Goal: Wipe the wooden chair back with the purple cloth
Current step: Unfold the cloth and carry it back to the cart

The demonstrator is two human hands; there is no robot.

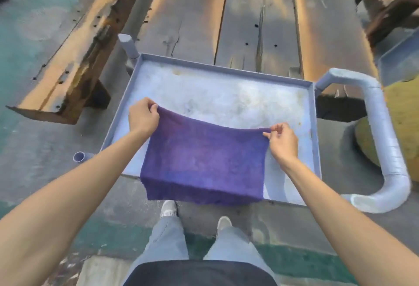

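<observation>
Currently both hands hold the purple cloth (204, 163) spread flat above the grey tray cart (226, 95): the left hand (142, 116) pinches the far left corner between thumb and curled fingers, and the right hand (283, 141) pinches the far right corner the same way. The cloth hangs between them with a slight sag along its top edge; its near edge drapes past the near rim of the tray. Judgement: the step in hand is readying the cloth, not wiping yet. To do it well, fold it into a pad that one hand can press flat, keeping a clean face outward, then carry it to the chair. The chair back cannot be identified with certainty; a blurred dark wooden piece (390, 2) at upper right may be it. Surroundings: a weathered plank table (249, 24) lies beyond the tray, a wooden bench (74, 54) to the left, the cart's curved handle (381, 140) to the right. Obstruction: the cart stands between the person and the table, and its handle juts toward the right-hand side, so reaching that way likely means stepping round it.
</observation>
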